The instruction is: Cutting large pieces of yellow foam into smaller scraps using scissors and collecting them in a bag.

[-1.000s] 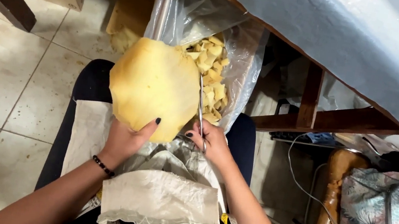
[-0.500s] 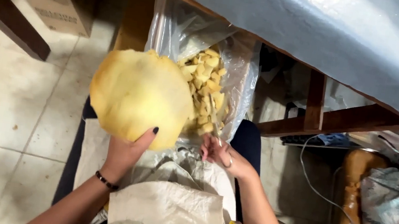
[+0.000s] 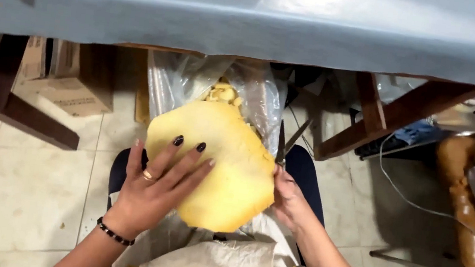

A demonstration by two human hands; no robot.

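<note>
Two hands hold a round yellow foam sheet (image 3: 220,168) above the person's lap. The left hand (image 3: 152,193) lies spread flat on its top face, fingers splayed. The right hand (image 3: 287,199) has closed its grip on the sheet's right edge, seemingly with scissors (image 3: 280,149), though they are partly hidden. Behind the sheet, a clear plastic bag (image 3: 179,82) of yellow scraps hangs under the grey-covered counter (image 3: 302,25).
</note>
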